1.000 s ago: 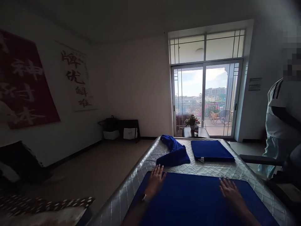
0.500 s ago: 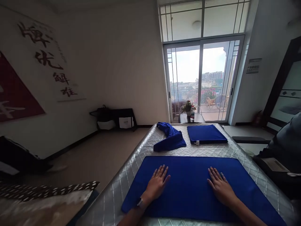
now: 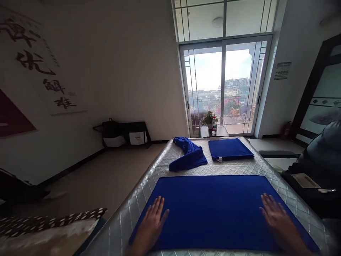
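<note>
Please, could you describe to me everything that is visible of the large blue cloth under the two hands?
The large blue cloth is plain, deep blue and looks like smooth fabric. It lies spread flat on the silver quilted surface, its far corners rounded and edges nearly straight. The left hand is over its left side and the right hand over its right side, both open, palms down; contact of the blurred right hand is not certain.
</note>
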Action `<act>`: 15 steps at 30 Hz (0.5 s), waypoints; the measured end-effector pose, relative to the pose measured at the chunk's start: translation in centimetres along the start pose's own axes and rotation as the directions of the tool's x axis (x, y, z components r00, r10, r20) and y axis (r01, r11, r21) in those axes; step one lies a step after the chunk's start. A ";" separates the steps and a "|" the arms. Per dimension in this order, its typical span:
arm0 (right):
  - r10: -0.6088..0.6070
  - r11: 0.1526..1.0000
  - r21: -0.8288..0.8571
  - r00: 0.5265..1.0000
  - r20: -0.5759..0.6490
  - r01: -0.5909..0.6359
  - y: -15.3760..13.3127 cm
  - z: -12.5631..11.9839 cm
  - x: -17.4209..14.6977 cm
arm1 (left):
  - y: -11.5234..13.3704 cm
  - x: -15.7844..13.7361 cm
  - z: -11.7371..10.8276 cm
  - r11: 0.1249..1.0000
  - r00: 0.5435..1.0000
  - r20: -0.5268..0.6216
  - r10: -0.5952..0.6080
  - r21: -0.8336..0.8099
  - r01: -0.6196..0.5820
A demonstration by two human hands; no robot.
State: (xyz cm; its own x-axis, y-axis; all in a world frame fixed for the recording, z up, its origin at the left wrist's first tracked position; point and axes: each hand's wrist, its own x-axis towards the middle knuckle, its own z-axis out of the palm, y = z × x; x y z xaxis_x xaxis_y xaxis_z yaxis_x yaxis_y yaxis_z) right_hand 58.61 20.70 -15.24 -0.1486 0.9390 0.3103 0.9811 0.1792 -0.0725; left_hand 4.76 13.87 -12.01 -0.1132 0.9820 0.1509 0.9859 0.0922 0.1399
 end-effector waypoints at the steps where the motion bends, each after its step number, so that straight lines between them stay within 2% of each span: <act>1: -0.052 0.998 0.045 0.998 0.024 0.051 -3.5 -0.5 0.0 | 3.2 0.2 -0.3 0.996 0.996 0.059 0.067 -0.057 -0.063; 3: -0.142 0.978 0.164 0.987 0.075 0.128 -10.3 -1.2 -0.2 | 9.4 0.2 -0.5 0.962 0.959 0.143 0.243 -0.161 -0.220; 5: -0.263 0.936 0.280 0.952 0.159 0.212 -15.6 -1.2 -0.5 | 14.1 -0.2 0.1 0.891 0.893 0.126 0.433 -0.211 -0.402; 6: -0.316 0.915 0.324 0.927 0.204 0.240 -17.4 -1.1 -0.7 | 15.5 -0.4 0.5 0.857 0.861 0.098 0.499 -0.201 -0.474; 8: -0.365 0.894 0.369 0.892 0.267 0.255 -18.9 -0.6 -1.1 | 16.3 -0.6 1.6 0.823 0.827 0.039 0.561 -0.128 -0.553; 9: -0.364 0.895 0.371 0.887 0.284 0.248 -18.7 -0.4 -1.3 | 15.7 -0.6 2.1 0.828 0.830 0.024 0.557 -0.092 -0.553; 11: -0.327 0.912 0.346 0.897 0.296 0.218 -16.6 -0.1 -1.6 | 12.9 -0.5 2.7 0.870 0.870 0.047 0.491 -0.068 -0.488; 13: -0.253 0.943 0.285 0.924 0.287 0.170 -12.9 0.0 -1.9 | 8.4 -0.5 3.0 0.937 0.927 0.138 0.348 -0.080 -0.340; 15: -0.146 0.977 0.189 0.957 0.252 0.099 -8.2 0.1 -2.3 | 3.0 -0.8 3.3 0.983 0.961 0.205 0.184 -0.054 -0.176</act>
State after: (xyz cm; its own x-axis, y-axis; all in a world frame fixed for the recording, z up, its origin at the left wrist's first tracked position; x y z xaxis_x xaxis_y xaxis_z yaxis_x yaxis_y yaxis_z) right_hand 50.85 17.14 -15.45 -0.3164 0.9461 0.0691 0.9205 0.3238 -0.2188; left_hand 8.20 13.90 -14.93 0.0976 0.9948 -0.0302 0.9823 -0.0914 0.1636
